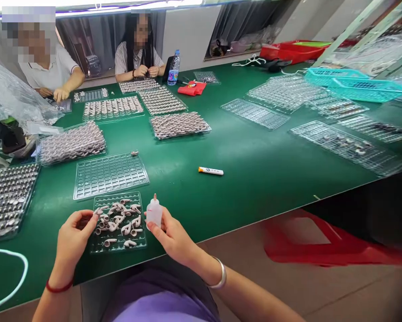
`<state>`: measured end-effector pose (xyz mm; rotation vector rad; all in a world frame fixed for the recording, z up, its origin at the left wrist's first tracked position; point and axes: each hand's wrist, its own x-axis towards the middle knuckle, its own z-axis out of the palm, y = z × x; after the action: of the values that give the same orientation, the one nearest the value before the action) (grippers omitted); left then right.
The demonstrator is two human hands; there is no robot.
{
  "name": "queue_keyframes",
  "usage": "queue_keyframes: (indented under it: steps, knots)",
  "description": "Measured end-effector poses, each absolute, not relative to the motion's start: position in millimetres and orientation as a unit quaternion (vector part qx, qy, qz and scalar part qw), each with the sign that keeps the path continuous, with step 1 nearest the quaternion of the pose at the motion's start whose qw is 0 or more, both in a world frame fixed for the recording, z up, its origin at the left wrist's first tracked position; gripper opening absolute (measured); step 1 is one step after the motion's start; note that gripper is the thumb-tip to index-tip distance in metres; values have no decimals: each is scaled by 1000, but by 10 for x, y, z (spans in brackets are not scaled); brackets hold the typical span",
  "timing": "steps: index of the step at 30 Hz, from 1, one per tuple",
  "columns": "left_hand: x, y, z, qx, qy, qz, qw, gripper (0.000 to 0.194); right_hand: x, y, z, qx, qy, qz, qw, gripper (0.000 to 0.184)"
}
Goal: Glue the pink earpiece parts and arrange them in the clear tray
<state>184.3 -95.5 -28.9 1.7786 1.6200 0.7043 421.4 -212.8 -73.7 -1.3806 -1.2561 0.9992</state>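
My left hand (76,235) is closed in a pinch on a pale earbud shell (99,210), held over the left edge of a clear plastic tray (118,247). Several similar shells (118,218), each a small cup with a stem, lie loosely in that tray. In my right hand (172,232) is a small white squeeze bottle (154,213), upright with its narrow tip on top, just right of the tray. The fingers wrap around its lower part. Beyond the tray lies a larger clear tray (111,173) with one small piece at its far right corner.
Filled trays stand at the left (11,201), behind (72,142) and mid-table (179,125). A white marker (210,171) lies on the green table (251,165). Two people sit across, hands over trays. Clear trays (256,113) and turquoise baskets (368,87) are at the right; a red stool (298,250) stands below.
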Motion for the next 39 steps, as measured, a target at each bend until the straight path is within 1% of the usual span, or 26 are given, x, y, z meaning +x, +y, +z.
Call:
queue_keyframes:
  steps: [4,7,10,15,18,22,28,32,35,39]
  knots:
    - [1760,-1096,-361,639,622,314,326,40,4185,-2017,-676,-558,-541,401,486,34]
    - [1810,-1189,-332,631,618,336,328,39,4117,-1910,-584,-540,-535,381,525,32]
    - [1943,-1312,-261,647,576,352,355,33,3997,-1797,-492,-480,-504,441,567,29]
    - [2128,-1474,-228,685,490,366,396,18,3873,-1705,-409,-420,-445,526,591,37]
    - [2162,-1474,-264,703,480,354,387,18,3891,-1714,-398,-413,-423,553,587,36]
    - [2153,-1425,-309,726,494,342,335,18,3955,-1704,-426,-428,-403,572,572,34]
    - [2070,-1399,-335,713,536,350,287,20,4002,-1658,-512,-486,-418,532,553,32]
    - [2043,-1397,-330,708,548,342,284,22,3981,-1662,-540,-551,-471,450,521,30]
    - [2072,-1406,-309,695,549,337,321,23,3942,-1688,-523,-565,-512,388,517,33]
    - [2153,-1435,-263,667,525,336,408,25,3877,-1714,-478,-504,-534,415,536,37]
